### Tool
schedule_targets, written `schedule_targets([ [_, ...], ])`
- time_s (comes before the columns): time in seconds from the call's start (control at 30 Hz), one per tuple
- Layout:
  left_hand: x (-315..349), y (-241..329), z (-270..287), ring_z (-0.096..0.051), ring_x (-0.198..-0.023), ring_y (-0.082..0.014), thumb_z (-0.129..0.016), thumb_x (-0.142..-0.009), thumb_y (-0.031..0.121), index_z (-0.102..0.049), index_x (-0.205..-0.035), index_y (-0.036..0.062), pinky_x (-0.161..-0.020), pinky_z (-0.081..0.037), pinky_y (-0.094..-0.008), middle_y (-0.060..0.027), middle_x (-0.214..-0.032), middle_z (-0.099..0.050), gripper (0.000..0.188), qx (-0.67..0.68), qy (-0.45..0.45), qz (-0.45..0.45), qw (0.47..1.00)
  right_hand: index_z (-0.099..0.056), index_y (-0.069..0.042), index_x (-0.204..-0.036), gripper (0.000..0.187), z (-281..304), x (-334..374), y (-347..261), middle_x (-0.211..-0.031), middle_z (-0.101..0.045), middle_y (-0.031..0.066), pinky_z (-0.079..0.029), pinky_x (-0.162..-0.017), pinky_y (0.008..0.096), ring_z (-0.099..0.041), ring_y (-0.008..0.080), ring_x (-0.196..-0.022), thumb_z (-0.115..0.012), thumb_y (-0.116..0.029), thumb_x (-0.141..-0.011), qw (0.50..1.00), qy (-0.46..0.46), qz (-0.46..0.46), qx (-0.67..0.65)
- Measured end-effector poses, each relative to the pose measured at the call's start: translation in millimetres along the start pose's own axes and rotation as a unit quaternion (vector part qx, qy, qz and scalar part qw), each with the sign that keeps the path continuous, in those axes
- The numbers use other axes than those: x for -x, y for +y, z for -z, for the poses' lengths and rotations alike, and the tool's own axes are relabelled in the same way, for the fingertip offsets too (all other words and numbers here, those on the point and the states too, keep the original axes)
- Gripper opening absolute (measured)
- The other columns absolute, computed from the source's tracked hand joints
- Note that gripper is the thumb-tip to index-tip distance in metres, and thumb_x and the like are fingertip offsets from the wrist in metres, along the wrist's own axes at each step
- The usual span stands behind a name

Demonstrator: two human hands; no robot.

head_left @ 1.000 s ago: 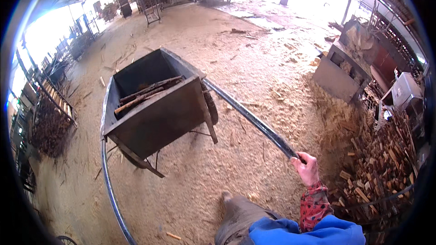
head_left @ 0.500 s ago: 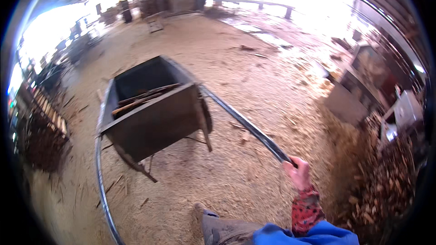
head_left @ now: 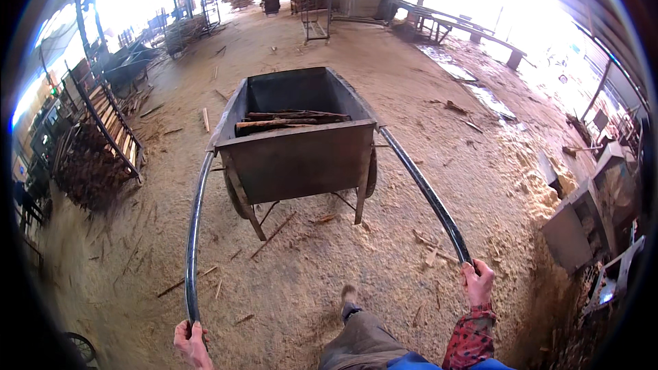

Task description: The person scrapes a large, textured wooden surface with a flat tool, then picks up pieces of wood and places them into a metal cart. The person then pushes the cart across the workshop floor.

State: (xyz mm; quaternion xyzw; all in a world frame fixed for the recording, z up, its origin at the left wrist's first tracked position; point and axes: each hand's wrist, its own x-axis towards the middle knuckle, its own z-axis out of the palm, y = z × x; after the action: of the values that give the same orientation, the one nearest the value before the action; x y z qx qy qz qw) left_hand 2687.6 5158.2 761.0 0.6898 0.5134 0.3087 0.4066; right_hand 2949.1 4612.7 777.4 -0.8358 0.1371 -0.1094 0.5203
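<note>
In front of me is a dark metal wheelbarrow (head_left: 308,164) with a deep box body, its two support legs raised off the ground. Several wooden sticks (head_left: 291,122) lie in the bottom of its box. My left hand (head_left: 192,342) is closed round the end of the left handle (head_left: 195,253), low in the view. The end of the right handle (head_left: 435,199) is in the closed grip of my right hand (head_left: 478,282), below a red patterned sleeve. Both handles are black, curved tubes.
Sawdust and loose sticks cover the floor (head_left: 288,288). A slatted rack of bundled wood (head_left: 96,164) stands at the left. To the right are metal boxes (head_left: 582,226) among debris. A long bench (head_left: 466,27), a metal frame (head_left: 315,7) and another wheelbarrow (head_left: 127,65) are farther off.
The view has swung left, so the wheelbarrow sits nearer the middle and looks more level. My left hand has come into view on its handle. My right hand keeps its grip.
</note>
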Motion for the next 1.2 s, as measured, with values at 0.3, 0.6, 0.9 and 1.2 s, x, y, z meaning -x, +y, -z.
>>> schedule_targets([
  [0.3,-100,70,-120,-0.045,-0.05,-0.0068,-0.064,-0.085,0.022,-0.062,-0.092,0.007,-0.044,-0.034,-0.0219,0.0023,-0.063,-0.054,0.016,0.033,-0.012,0.039,0.999,-0.063,0.005,-0.098,0.022,-107,-150,-54,-0.065,-0.059,0.0021,-0.038,-0.044,0.022,-0.049,0.0055,-0.049,-0.063,-0.013,-0.084,1.0,0.028,0.004,-0.009],
  [0.6,-148,213,-233,-0.052,-0.052,-0.0096,-0.06,-0.084,0.008,-0.054,-0.084,0.0015,-0.042,-0.04,-0.0225,-0.0033,-0.066,-0.055,0.009,0.114,0.029,0.009,0.993,-0.062,0.006,-0.099,0.029,-165,-337,-158,-0.067,-0.063,0.0049,-0.037,-0.04,0.0211,-0.049,0.005,-0.047,-0.066,-0.019,-0.085,0.998,-0.001,0.057,0.02],
  [0.9,-300,222,-309,-0.052,-0.054,-0.0082,-0.061,-0.085,0.01,-0.055,-0.088,0.0021,-0.046,-0.041,-0.0222,-0.0026,-0.069,-0.057,0.011,0.12,0.023,0.007,0.992,-0.061,0.005,-0.1,0.026,-293,-396,-212,-0.068,-0.061,0.0033,-0.035,-0.039,0.0205,-0.048,0.0047,-0.046,-0.064,-0.016,-0.085,0.999,-0.026,0.046,-0.01],
  [1.2,-422,277,-419,-0.056,-0.058,-0.0091,-0.064,-0.084,0.008,-0.057,-0.094,0.0005,-0.048,-0.044,-0.0218,-0.0035,-0.075,-0.06,0.014,0.134,-0.009,0.047,0.99,-0.059,0.004,-0.098,0.028,-413,-508,-251,-0.066,-0.06,0.0026,-0.032,-0.035,0.0192,-0.046,0.0039,-0.043,-0.064,-0.022,-0.087,0.999,-0.041,0.002,-0.001],
])
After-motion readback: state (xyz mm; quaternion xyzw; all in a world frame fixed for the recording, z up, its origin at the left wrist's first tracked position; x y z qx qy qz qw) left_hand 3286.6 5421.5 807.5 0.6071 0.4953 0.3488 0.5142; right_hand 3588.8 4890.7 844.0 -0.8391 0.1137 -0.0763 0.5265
